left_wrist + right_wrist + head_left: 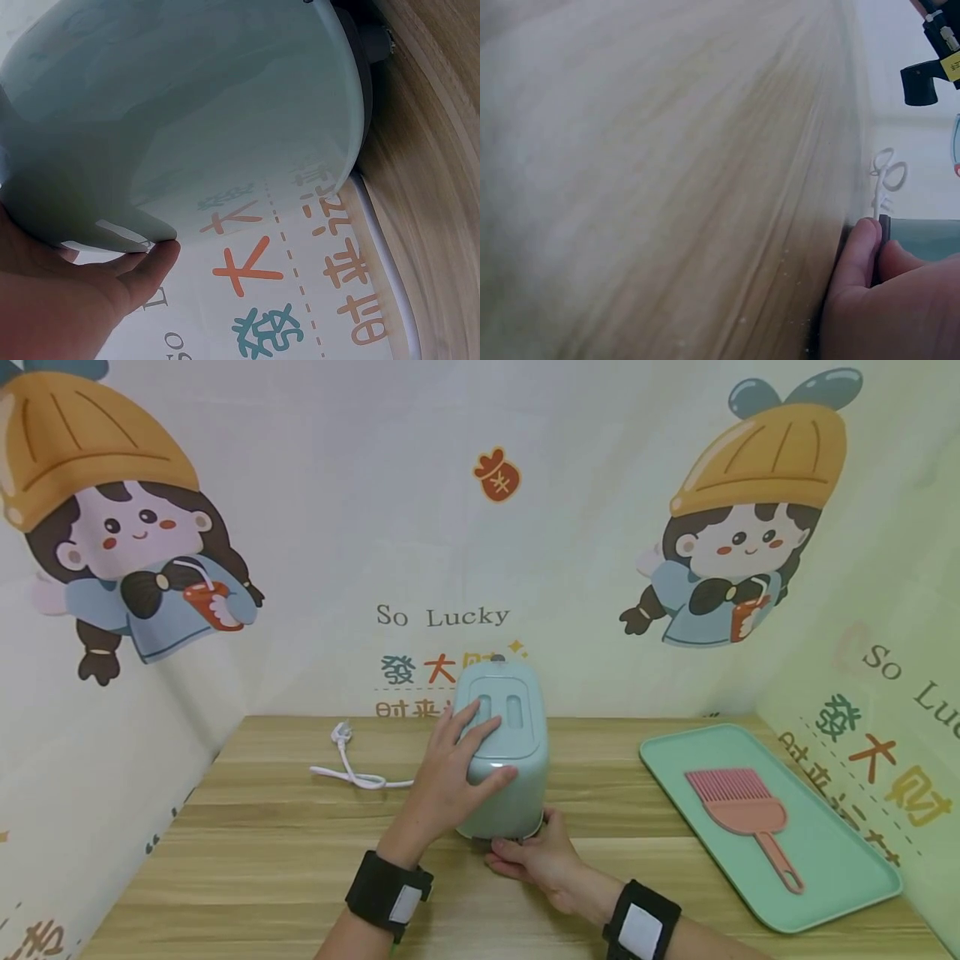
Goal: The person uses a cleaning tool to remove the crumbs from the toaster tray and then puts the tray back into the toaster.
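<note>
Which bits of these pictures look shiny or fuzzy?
Head view: a small bright glint on the green appliance; left wrist view: its glossy side mirrors the wall writing; right wrist view: the tabletop looks fuzzy, most of all at the left.

the left grip (450, 772) hides part of the green appliance (517, 797) and of the white cord (393, 785).
</note>
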A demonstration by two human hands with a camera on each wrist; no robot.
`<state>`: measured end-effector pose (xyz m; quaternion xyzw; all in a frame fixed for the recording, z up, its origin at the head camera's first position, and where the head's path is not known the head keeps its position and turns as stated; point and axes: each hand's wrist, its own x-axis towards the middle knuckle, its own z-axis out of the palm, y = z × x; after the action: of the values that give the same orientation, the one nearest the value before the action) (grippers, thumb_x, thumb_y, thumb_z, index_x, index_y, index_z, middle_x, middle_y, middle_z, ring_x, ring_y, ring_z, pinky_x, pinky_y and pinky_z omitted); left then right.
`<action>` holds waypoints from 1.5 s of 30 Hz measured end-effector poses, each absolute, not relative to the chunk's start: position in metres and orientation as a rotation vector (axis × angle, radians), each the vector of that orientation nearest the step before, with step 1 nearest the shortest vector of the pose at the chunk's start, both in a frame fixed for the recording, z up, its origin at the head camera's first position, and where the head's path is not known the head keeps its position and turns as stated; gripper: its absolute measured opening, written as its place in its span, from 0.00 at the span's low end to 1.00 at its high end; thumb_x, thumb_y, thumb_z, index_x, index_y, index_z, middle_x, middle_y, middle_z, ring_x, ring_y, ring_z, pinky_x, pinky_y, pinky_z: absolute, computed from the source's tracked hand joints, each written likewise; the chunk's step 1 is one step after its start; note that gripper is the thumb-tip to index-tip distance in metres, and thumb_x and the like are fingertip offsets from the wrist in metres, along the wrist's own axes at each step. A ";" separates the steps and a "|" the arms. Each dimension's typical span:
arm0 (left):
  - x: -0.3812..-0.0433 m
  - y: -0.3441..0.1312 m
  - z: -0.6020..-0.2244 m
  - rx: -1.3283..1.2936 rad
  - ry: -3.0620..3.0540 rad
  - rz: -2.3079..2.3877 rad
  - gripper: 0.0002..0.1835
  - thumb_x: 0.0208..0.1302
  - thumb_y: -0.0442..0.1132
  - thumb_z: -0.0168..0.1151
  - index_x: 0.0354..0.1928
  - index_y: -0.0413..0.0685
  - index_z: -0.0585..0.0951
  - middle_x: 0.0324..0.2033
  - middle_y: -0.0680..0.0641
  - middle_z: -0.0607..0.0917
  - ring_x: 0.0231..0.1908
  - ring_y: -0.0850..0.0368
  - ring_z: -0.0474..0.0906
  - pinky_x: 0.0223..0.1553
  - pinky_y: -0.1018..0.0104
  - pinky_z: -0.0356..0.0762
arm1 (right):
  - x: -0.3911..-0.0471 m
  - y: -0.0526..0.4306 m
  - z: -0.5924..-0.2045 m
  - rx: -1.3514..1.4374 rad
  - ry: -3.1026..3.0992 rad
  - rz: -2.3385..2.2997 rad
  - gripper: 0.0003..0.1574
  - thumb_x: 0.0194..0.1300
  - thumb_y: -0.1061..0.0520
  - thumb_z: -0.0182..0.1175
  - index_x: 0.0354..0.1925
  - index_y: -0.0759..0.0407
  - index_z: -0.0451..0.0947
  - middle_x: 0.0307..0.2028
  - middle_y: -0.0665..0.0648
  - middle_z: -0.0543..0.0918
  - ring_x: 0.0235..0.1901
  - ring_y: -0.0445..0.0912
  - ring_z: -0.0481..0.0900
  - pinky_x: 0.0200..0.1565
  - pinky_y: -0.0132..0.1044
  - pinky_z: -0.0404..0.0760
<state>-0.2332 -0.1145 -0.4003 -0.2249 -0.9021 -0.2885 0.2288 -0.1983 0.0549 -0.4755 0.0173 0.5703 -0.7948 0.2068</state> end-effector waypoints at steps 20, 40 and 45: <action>-0.233 -0.114 -0.401 -0.590 -2.507 -0.787 0.38 0.59 0.73 0.50 0.67 0.63 0.67 0.71 0.52 0.54 0.70 0.47 0.36 0.61 0.36 0.56 | -0.177 0.060 -0.469 0.092 1.530 -2.208 0.38 0.61 0.74 0.57 0.51 0.66 0.37 0.46 0.75 0.72 0.41 0.57 0.81 0.48 0.45 0.80; -0.232 -0.114 -0.399 -0.582 -2.520 -0.787 0.38 0.60 0.73 0.49 0.68 0.64 0.66 0.72 0.51 0.54 0.71 0.49 0.35 0.62 0.36 0.55 | -0.177 0.072 -0.465 -0.006 1.675 -1.966 0.16 0.67 0.68 0.53 0.49 0.77 0.62 0.42 0.69 0.75 0.40 0.55 0.82 0.46 0.43 0.81; -0.232 -0.114 -0.400 -0.587 -2.518 -0.783 0.38 0.60 0.73 0.49 0.68 0.64 0.66 0.71 0.51 0.55 0.71 0.47 0.36 0.62 0.35 0.55 | -0.178 0.074 -0.464 -0.036 1.650 -1.945 0.23 0.67 0.68 0.53 0.55 0.79 0.57 0.45 0.71 0.73 0.41 0.55 0.81 0.46 0.43 0.81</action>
<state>-0.2316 -0.1144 -0.3997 -0.2119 -0.9097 -0.2827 0.2184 -0.1781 0.0744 -0.4642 -0.0134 0.6188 -0.7296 0.2909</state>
